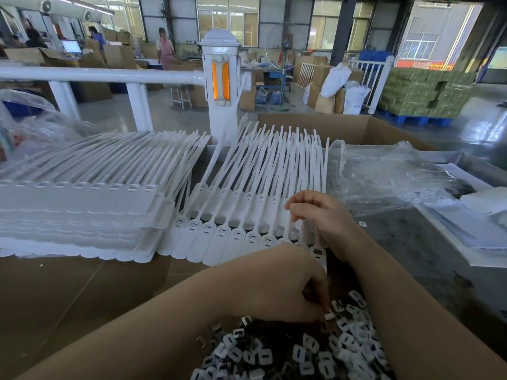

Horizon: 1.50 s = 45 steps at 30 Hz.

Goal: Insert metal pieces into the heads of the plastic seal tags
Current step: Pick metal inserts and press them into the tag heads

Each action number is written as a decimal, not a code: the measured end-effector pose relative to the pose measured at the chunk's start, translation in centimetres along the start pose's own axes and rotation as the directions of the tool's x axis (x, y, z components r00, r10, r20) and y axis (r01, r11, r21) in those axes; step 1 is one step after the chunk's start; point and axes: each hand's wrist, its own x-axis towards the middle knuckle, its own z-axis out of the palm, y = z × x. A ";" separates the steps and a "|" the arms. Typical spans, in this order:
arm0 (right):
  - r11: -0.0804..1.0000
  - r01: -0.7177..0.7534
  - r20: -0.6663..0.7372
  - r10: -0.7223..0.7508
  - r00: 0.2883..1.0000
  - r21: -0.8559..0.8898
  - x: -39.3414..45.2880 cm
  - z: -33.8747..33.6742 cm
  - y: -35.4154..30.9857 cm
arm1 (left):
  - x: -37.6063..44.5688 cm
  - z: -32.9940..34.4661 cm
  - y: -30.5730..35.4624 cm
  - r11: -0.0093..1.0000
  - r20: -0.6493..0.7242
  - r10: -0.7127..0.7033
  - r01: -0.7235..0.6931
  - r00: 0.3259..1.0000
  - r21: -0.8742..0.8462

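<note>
A row of white plastic seal tags [219, 237] lies fanned across the middle of the table, heads towards me, straps pointing away. Most heads show a small metal insert. A heap of small metal pieces [310, 352] lies at the bottom, between my forearms. My left hand [285, 286] is curled over the heap's top edge, fingertips pinching a piece near the pile. My right hand [318, 215] hovers over the rightmost tags, fingers curled round their thin straps. The rightmost tag head [318, 252] shows an open slot.
A thick stack of joined white tag sheets [74, 212] fills the left of the table. Crumpled clear plastic bags [384, 179] lie at the right, near a metal tray edge [466, 160]. An open cardboard box [356, 127] and a white railing post [219, 86] stand behind.
</note>
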 end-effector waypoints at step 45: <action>0.979 0.053 -0.047 -0.045 0.998 0.195 0.8 -0.6 0.9 | 3.3 -0.5 -2.4 0.979 -0.469 -0.174 0.202 0.866 0.008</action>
